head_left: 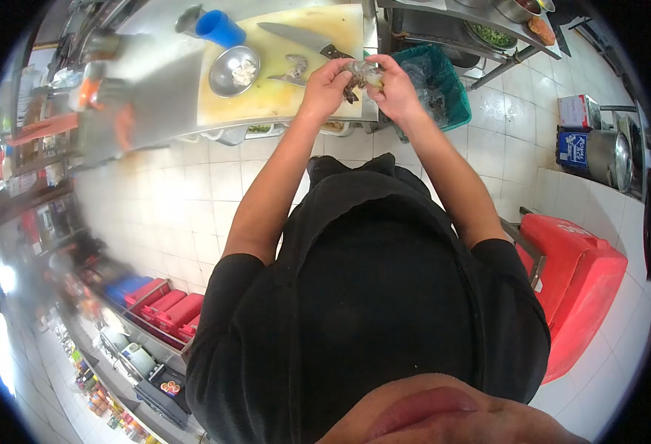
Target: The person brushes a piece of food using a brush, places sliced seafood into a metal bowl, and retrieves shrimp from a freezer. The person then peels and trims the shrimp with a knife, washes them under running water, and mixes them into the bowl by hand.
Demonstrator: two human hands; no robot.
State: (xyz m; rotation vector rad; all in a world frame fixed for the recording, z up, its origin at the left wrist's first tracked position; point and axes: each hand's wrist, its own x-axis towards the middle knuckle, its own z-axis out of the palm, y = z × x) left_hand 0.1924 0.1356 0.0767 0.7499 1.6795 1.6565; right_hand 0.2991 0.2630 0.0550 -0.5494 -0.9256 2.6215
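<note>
My left hand [324, 90] and my right hand [398, 90] are pinched together on a greyish shrimp [362, 75], with dark legs or shell hanging below the fingers. They are over the right end of a yellow-stained white cutting board [222, 109]. A large knife [292, 33] lies along the far side of the board, its dark handle close to my left hand. Nearer to me, another grey shrimp [296, 65] lies beside a smaller blade [287, 80]. A metal bowl [220, 80] on the board's left holds whitish pieces.
Behind the bowl stands a blue cup [220, 28]. A green crate [457, 103] with clear plastic inside is right of the table. A red bin [581, 281] stands near my right side. At far left, a blurred arm [44, 129] shows.
</note>
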